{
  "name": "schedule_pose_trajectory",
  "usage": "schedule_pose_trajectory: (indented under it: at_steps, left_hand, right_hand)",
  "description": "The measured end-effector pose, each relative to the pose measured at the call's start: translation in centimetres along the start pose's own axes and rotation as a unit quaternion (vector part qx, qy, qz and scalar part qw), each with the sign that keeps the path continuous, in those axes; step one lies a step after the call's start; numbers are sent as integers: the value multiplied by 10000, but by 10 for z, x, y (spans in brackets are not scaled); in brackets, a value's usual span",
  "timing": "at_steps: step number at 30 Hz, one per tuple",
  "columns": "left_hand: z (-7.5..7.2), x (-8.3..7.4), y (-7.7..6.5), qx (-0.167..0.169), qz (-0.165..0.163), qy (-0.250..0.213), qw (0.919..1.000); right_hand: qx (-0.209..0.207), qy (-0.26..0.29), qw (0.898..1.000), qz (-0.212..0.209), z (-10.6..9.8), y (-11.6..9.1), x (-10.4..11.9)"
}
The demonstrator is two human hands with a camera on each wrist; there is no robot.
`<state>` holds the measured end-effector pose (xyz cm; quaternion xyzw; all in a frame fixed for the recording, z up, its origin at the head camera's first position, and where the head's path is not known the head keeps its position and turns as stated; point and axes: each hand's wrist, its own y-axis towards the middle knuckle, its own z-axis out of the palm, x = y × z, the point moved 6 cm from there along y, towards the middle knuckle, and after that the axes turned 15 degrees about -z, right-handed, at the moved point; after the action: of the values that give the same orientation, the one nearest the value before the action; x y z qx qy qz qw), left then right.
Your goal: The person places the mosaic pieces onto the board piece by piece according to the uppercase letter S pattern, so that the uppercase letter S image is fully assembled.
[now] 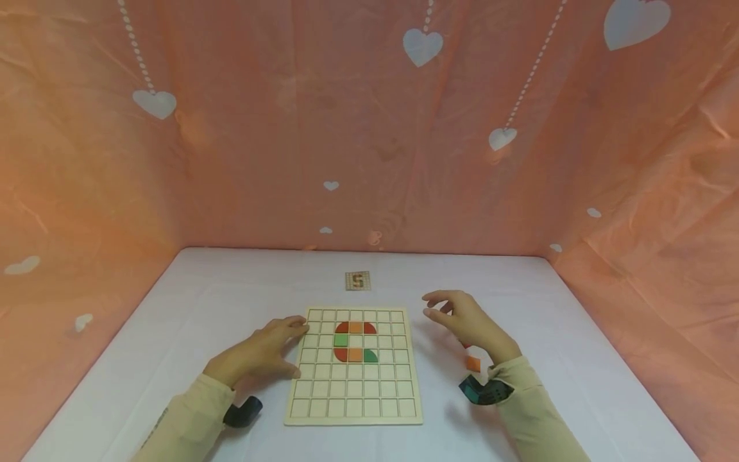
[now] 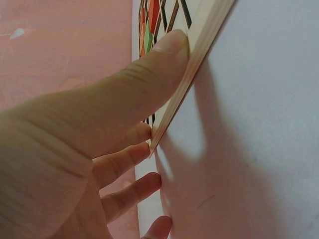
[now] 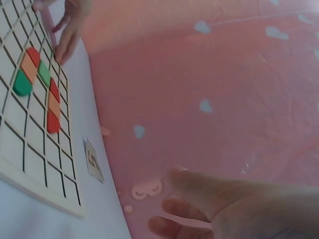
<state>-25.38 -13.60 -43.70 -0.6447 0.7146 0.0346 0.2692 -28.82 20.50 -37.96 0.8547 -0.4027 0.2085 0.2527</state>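
Note:
A square wooden grid board (image 1: 355, 407) lies on the table. Set in its cells are an orange square (image 1: 356, 328) between two red rounded pieces, a light green square (image 1: 341, 340) below, then a red rounded piece (image 1: 340, 355), another orange square and a green rounded piece (image 1: 370, 355). My left hand (image 1: 260, 351) rests at the board's left edge, its thumb (image 2: 172, 47) on the rim and the fingers spread along the side. Off the board's right side hovers my right hand (image 1: 467, 321), fingers loosely bent, with nothing visible between thumb and fingers (image 3: 179, 209).
Behind the board lies a small card (image 1: 358, 280) with a brown figure on it. An orange piece (image 1: 473, 364) and a partly hidden red piece (image 1: 466, 345) are on the white table (image 1: 242, 276) under the right wrist. Pink cloth (image 1: 346, 128) with hearts surrounds the back and sides.

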Motion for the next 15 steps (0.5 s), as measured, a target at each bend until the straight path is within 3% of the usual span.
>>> schedule_pose_trajectory:
  at_steps: [15]
  left_hand:
    - [0,2,1,9,-5,1,10000]
  right_hand:
    - [-241,-153,9989,362,-20,-8,-30]
